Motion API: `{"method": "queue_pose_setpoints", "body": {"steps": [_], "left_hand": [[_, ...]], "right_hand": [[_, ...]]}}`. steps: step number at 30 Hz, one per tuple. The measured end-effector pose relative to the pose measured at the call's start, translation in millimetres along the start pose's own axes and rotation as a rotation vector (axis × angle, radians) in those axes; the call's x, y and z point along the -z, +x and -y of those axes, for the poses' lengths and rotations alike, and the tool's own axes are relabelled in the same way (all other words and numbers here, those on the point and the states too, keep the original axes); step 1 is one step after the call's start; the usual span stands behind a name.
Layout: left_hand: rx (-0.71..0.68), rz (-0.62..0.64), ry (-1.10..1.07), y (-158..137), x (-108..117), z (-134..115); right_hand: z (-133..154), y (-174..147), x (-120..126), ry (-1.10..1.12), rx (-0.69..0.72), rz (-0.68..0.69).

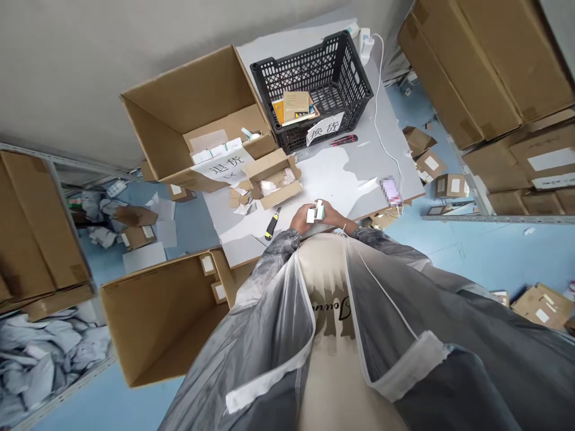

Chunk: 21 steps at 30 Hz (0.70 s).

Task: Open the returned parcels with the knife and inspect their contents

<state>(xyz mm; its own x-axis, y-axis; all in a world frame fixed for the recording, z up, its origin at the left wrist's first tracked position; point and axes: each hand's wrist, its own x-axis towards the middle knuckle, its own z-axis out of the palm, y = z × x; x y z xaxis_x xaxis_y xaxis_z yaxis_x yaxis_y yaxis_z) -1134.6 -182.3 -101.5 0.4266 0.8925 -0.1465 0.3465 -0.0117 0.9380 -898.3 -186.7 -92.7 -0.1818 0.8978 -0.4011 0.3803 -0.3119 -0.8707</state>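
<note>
Close to my body, at the front edge of the table, both hands hold a small white-and-green box (319, 212) whose white end flaps stand up. My left hand (302, 219) is closed on its left side. Around the right side are the fingers of my right hand (332, 216). Left of my hands lies a yellow-and-black utility knife (272, 224) on the tabletop. Just beyond it sits an open small cardboard box (275, 179) with crumpled white paper inside.
A black plastic crate (309, 129) holding small boxes stands at the back of the table (332, 173). Beside it is a large open carton (179, 102) with a paper sign. A red-and-black tool (344, 140) and a phone (390, 190) on a white cable lie to the right. Another open carton (162, 323) stands lower left.
</note>
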Motion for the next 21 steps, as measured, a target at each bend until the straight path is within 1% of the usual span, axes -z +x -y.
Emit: {"method": "queue_pose_setpoints", "body": {"steps": [3, 5, 7, 10, 13, 17, 21], "left_hand": [[0.069, -0.07, 0.0, -6, -12, 11], [0.094, -0.112, 0.004, -11, -19, 18], [0.076, -0.128, 0.015, -14, -25, 22], [0.025, -0.131, 0.042, -12, -27, 21], [0.02, -0.13, 0.091, -7, -23, 13], [0.062, -0.11, 0.118, -1, -11, -7], [0.011, -0.06, 0.099, -2, 1, -25]], "right_hand": [[-8, -4, -11, 0.116, -0.025, 0.0], [-8, -9, -18, 0.167, -0.055, 0.005], [-3, -11, -26, 0.134, -0.093, -0.047], [11, -9, -35, -0.001, -0.146, -0.175], [27, -3, -37, -0.076, -0.181, -0.24], [45, 0, -31, -0.043, -0.183, -0.236], [54, -5, -23, -0.038, -0.153, -0.226]]}}
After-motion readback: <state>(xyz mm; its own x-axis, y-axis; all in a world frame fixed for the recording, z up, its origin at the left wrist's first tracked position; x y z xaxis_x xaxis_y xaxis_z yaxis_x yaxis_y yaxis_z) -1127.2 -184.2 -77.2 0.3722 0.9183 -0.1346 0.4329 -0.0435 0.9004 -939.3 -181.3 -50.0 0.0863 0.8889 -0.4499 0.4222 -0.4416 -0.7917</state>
